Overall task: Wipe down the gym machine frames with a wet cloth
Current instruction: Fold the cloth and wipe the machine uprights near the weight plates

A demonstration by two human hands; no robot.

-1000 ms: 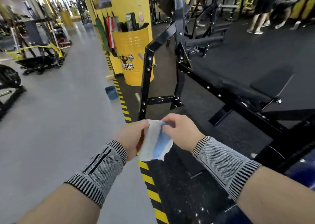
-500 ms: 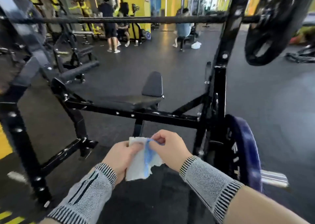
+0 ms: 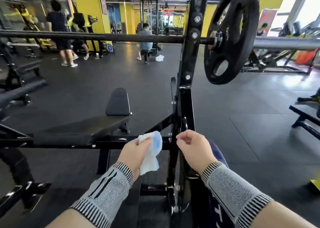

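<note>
A white and blue cloth [image 3: 152, 151] hangs from my left hand [image 3: 134, 155], which grips its upper edge low in the middle of the view. My right hand [image 3: 194, 149] is beside it to the right, empty, with fingers loosely curled, just in front of the black upright post [image 3: 187, 96] of the bench press frame. The frame's horizontal crossbar [image 3: 121, 139] runs behind both hands. A black padded bench [image 3: 83, 129] lies to the left on the frame.
A barbell [image 3: 86, 36] rests across the rack at head height with a black weight plate [image 3: 228, 35] on its right end. A blue plate [image 3: 216, 151] is stored low behind my right hand. Several people stand and sit at the back left. Another bench [image 3: 304, 113] is at the right.
My right hand has let go of the cloth and moved right toward the upright post. The cloth now hangs from my left hand alone. My view has turned right and come closer to the frame.
</note>
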